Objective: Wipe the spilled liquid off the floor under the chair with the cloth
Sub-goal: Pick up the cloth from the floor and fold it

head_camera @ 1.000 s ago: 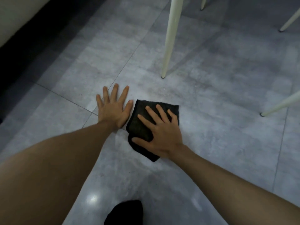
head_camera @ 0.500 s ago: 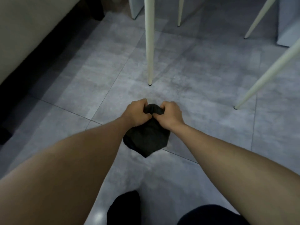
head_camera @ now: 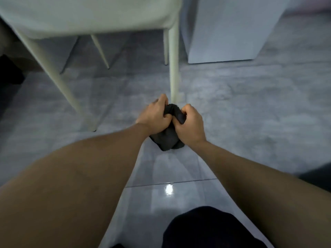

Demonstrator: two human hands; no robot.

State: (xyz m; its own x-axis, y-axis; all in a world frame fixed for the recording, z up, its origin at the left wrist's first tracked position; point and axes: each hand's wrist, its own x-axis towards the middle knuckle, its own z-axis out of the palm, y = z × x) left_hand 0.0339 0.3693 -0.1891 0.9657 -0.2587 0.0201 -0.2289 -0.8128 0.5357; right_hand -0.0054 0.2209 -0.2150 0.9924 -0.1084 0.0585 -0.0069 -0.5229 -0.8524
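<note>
A dark cloth hangs bunched between both my fists, lifted off the grey tiled floor. My left hand grips its upper left part and my right hand grips its upper right part, knuckles close together. The cream chair stands just beyond, its seat filling the top left. One of its legs comes down right behind my hands. I cannot make out any liquid on the floor under the chair.
Another chair leg slants down to the floor at the left, with two thinner legs behind. A white cabinet or box stands at the upper right. My dark-clothed knee is at the bottom. A ceiling light reflects on the tile.
A second ago both hands lay flat, the right pressing the cloth on the floor. Then both gathered it into fists and lifted it. My view has risen and the chair seat has come into sight.
</note>
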